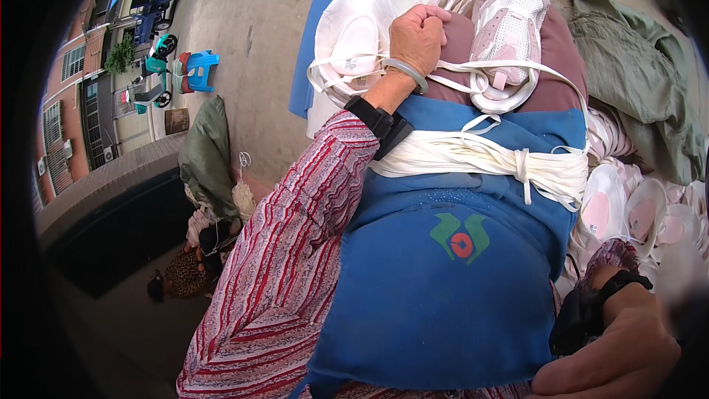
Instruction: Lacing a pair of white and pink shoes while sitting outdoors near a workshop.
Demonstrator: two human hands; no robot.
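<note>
My left hand (418,38) rests over my left thigh with its fingers curled in; what they hold, if anything, is hidden. A white shoelace (464,66) runs past its wrist toward a pink-and-white sneaker (509,33) lying on my lap. Left of the hand, a white shoe upper (358,26) sits with its opening facing up. Across my blue apron (443,303) lies a tied bundle of white shoelaces (480,159). My right hand (620,351) is raised close to the lower right edge, its fingers mostly out of sight or smeared.
Many pink-and-white shoe uppers (642,210) are heaped at my right, beside a grey-green cloth (635,74). A blue sheet (304,66) lies under the white upper. Farther left are a green sack (207,159), a blue stool (199,70), a scooter (153,74) and a person (181,273).
</note>
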